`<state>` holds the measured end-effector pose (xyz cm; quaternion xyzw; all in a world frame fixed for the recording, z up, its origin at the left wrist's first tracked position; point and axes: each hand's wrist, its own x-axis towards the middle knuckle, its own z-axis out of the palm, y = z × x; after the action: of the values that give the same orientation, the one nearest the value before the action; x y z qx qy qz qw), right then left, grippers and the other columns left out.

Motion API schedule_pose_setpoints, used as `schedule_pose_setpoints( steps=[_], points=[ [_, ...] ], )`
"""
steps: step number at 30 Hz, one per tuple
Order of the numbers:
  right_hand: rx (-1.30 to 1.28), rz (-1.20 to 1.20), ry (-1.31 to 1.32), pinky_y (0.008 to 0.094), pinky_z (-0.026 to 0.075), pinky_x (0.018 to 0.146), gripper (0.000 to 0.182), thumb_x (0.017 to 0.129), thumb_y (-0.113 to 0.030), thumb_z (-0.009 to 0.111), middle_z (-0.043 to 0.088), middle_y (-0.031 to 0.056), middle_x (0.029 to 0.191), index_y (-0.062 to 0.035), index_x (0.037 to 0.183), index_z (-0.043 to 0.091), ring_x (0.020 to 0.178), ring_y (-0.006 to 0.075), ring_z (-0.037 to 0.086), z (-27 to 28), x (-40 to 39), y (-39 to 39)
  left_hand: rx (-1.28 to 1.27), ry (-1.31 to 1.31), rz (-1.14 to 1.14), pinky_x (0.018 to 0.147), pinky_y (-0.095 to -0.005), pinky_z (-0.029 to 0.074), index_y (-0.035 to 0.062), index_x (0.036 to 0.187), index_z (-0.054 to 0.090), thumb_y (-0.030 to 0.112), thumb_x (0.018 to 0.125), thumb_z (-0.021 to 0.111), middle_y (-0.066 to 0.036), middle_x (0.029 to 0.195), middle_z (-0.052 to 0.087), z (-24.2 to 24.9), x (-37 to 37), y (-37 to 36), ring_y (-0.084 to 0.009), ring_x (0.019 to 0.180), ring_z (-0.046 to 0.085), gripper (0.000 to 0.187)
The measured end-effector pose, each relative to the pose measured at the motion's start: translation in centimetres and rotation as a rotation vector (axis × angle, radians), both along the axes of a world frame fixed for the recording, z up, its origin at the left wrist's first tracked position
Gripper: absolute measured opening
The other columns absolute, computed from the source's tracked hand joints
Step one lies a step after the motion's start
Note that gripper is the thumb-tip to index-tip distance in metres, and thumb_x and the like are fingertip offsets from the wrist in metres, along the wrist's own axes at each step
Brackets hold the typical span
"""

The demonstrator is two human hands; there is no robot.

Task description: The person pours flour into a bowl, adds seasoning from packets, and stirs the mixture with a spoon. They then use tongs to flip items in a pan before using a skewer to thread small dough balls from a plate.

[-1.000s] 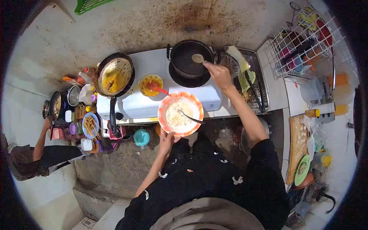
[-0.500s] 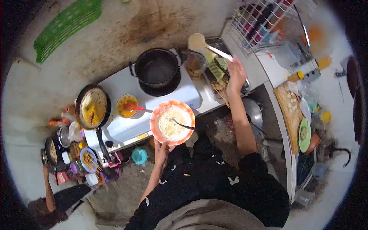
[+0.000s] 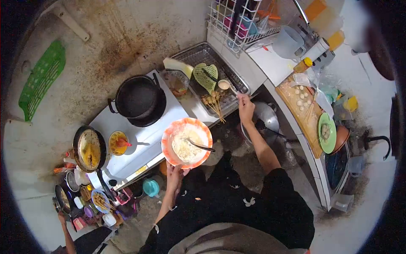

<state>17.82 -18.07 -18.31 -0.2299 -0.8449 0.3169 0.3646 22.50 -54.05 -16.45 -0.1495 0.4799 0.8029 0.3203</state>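
Your left hand (image 3: 174,172) grasps the near rim of the orange-edged bowl (image 3: 167,146), holding it in front of you by the near edge of the stove (image 3: 148,132). A pale, lumpy mix (image 3: 179,146) fills much of it, and a dark-handled spoon (image 3: 202,146) leans in it, its handle over the right rim. Your right hand (image 3: 246,109) has its grip closed around the handle of a ladle (image 3: 224,85), whose cup is over the metal tray (image 3: 220,62); it is too small to tell what, if anything, it contains. Beside the cup, in the tray, are a green slotted turner (image 3: 207,77) and some skewers (image 3: 213,101), their sticks poking past the near edge. A black pot (image 3: 135,97) sits on the stove.
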Motion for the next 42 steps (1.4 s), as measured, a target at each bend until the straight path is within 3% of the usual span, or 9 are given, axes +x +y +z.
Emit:
schedule_pose_setpoints(
  steps=[3,6,10,11,23,26,30,34,42],
  points=[
    [0.051,-0.052,0.010,0.0320,0.047,0.064,0.011,0.082,-0.008,0.051,0.061,0.0146,0.085,-0.0049,0.091,0.056,0.081,0.0278,0.061,-0.3,0.0,1.5,-0.020,0.039,0.048,0.068,-0.0292,0.047,0.0103,0.127,0.022,0.001,0.080,0.043,-0.010,0.111,0.046,0.4,0.2,1.7,-0.0200,0.087,0.054,0.052],
    [0.114,0.029,0.068,0.0319,0.047,0.065,0.009,0.082,-0.005,0.051,0.061,0.0158,0.086,-0.0005,0.089,0.054,0.076,0.0279,0.061,-1.7,-0.5,3.4,-0.012,0.066,0.056,0.067,-0.0288,0.047,0.0106,0.127,0.022,0.001,0.081,0.042,-0.009,0.112,0.045,1.3,0.2,3.6,-0.0202,0.089,0.053,0.051],
    [0.129,0.149,-0.115,0.0346,0.046,0.062,0.020,0.081,-0.004,0.051,0.060,0.0174,0.088,-0.0035,0.101,0.055,0.079,0.0302,0.060,-3.4,0.0,5.1,-0.025,0.098,0.086,0.072,-0.0319,0.048,0.0126,0.128,0.021,0.001,0.081,0.040,-0.009,0.116,0.042,2.4,0.0,6.2,-0.0215,0.095,0.052,0.052],
    [0.158,0.123,-0.223,0.0418,0.046,0.057,0.010,0.082,-0.012,0.051,0.060,0.0131,0.087,-0.0086,0.092,0.051,0.071,0.0361,0.056,-4.0,0.1,5.4,-0.025,0.126,0.094,0.075,-0.0333,0.048,0.0130,0.128,0.020,0.001,0.081,0.040,-0.009,0.116,0.041,2.5,-0.1,6.8,-0.0220,0.096,0.051,0.053],
    [-0.003,0.202,-0.162,0.0324,0.047,0.066,0.016,0.079,-0.012,0.055,0.057,0.0171,0.100,-0.0040,0.093,0.058,0.079,0.0305,0.059,-4.0,1.9,5.9,0.006,0.254,0.029,0.078,-0.0407,0.049,0.0168,0.129,0.018,0.000,0.082,0.041,-0.007,0.121,0.036,3.8,-1.4,12.1,-0.0194,0.098,0.049,0.055],
    [0.175,0.039,-0.074,0.0310,0.046,0.070,0.016,0.079,-0.013,0.056,0.056,0.0157,0.101,-0.0040,0.091,0.059,0.082,0.0308,0.057,-2.1,3.2,6.5,-0.006,0.271,-0.008,0.077,-0.0395,0.050,0.0155,0.129,0.017,0.000,0.082,0.041,-0.008,0.122,0.035,4.9,-1.6,13.7,-0.0203,0.101,0.048,0.055],
    [-0.327,0.098,-0.176,0.0289,0.044,0.072,0.021,0.084,-0.022,0.052,0.055,0.0121,0.098,-0.0042,0.093,0.058,0.083,0.0214,0.057,4.6,6.3,6.9,-0.033,0.309,-0.056,0.076,-0.0368,0.050,0.0150,0.129,0.016,0.000,0.082,0.041,-0.008,0.119,0.037,5.5,-1.6,16.0,-0.0183,0.096,0.050,0.055],
    [-0.476,0.232,-0.166,0.0282,0.045,0.064,0.031,0.085,-0.027,0.050,0.058,0.0104,0.088,-0.0033,0.106,0.047,0.072,0.0167,0.057,8.3,9.6,6.9,0.012,0.353,-0.091,0.077,-0.0365,0.050,0.0148,0.129,0.019,0.001,0.083,0.041,-0.006,0.117,0.040,4.9,-1.2,18.3,-0.0146,0.088,0.052,0.053],
    [-0.158,0.186,-0.424,0.0348,0.046,0.058,0.035,0.078,-0.015,0.057,0.058,0.0121,0.081,-0.0063,0.109,0.041,0.068,0.0261,0.060,14.0,13.8,5.7,0.035,0.351,-0.225,0.074,-0.0360,0.052,0.0139,0.127,0.017,0.002,0.084,0.041,-0.010,0.118,0.039,6.8,-1.0,24.1,-0.0219,0.097,0.051,0.050]
  ],
)
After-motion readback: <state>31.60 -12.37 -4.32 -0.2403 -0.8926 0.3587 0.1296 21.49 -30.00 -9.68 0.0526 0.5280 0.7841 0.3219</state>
